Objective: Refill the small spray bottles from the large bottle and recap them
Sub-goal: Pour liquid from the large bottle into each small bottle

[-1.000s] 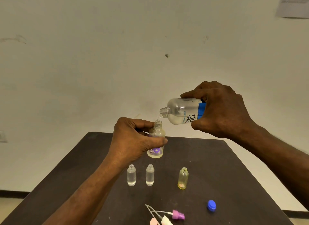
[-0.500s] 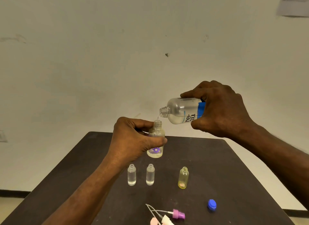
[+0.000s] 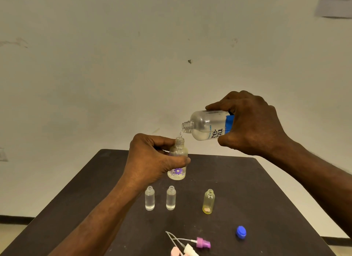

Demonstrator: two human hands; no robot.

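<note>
My right hand [image 3: 251, 122] holds the large clear bottle [image 3: 206, 125] with a blue label, tipped on its side, neck pointing left. A thin stream of clear liquid falls from its mouth into the open neck of a small bottle with purple flowers [image 3: 178, 160]. My left hand [image 3: 152, 160] grips that small bottle upright above the dark table [image 3: 247, 189]. Two small clear bottles [image 3: 150, 198] [image 3: 170, 198] and a small yellow bottle [image 3: 208, 201] stand uncapped on the table nearer me.
A blue cap [image 3: 241, 232] lies at the front right. Spray heads with dip tubes lie at the front edge: purple [image 3: 202, 243], white [image 3: 190, 250] and pink [image 3: 176, 252]. A bare wall stands behind the table.
Both hands stay almost still while liquid keeps running into the flowered bottle. The large bottle has barely shifted.
</note>
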